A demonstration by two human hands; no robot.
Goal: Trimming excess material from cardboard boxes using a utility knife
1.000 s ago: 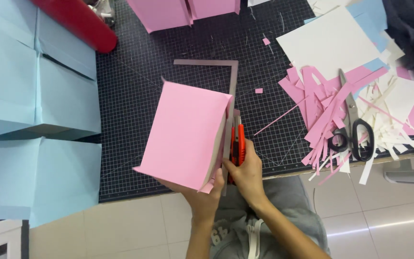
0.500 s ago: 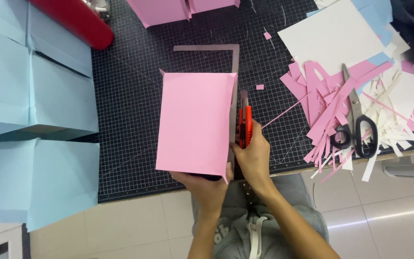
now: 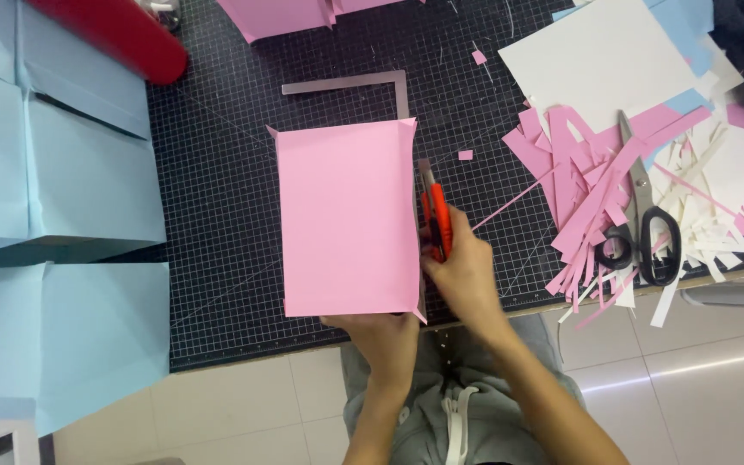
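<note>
Your left hand (image 3: 382, 340) grips the near edge of the pink folded paper sheet (image 3: 346, 220), fingers pinched on it at its bottom right corner. The sheet lies flat on the black gridded cutting mat (image 3: 217, 198), its small corner flaps turned up at the far edge. Your right hand (image 3: 462, 275) is clenched around the orange utility knife (image 3: 435, 220), which runs along the sheet's right edge, blade pointing away from you and touching the paper's side. A grey metal L-shaped square (image 3: 363, 83) lies on the mat just beyond the sheet.

To your right, a heap of pink and white paper strips (image 3: 579, 181) spreads over the mat's edge, with black-handled scissors (image 3: 643, 224) resting on top. A white paper sheet (image 3: 609, 56) lies behind the heap. To your left, large light-blue folded paper sheets (image 3: 53, 172) cover the tabletop, and a red cylinder (image 3: 114, 34) lies at the far left corner of the mat.
</note>
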